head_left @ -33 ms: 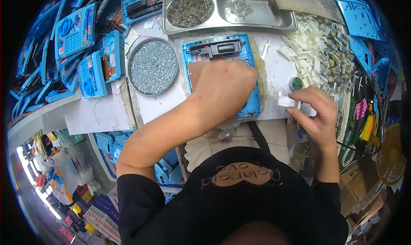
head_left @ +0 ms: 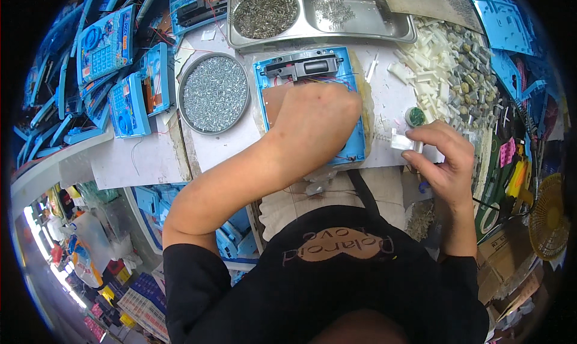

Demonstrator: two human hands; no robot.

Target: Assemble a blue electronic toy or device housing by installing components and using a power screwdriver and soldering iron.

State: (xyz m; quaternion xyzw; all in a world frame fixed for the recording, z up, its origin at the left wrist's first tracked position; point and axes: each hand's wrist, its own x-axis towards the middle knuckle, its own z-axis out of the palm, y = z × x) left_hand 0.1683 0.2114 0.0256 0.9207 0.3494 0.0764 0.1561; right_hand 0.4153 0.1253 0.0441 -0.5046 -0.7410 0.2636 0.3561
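My left hand (head_left: 320, 120) is closed in a fist, back up, over an open blue plastic casing (head_left: 359, 141). Its fingertips and whatever they hold are hidden beneath it. Inside the casing are a black-and-grey mechanism (head_left: 314, 68) along the far side, thin red and dark wires, and a brown circuit board (head_left: 277, 101), partly covered by the hand. Just right of the casing, my right hand (head_left: 446, 154) pinches a small white plastic part (head_left: 401, 141) between thumb and forefinger, above the table. A small round container with green contents (head_left: 415, 116) stands just beyond those fingers.
A round tray of silvery screws (head_left: 214, 129) sits left of the casing. Behind it is a metal compartment tray (head_left: 306, 34) with small metal pieces. White plastic parts (head_left: 430, 61) and grey cylindrical parts (head_left: 475, 73) heap at the right. Blue casings (head_left: 108, 49) pile up at the left.
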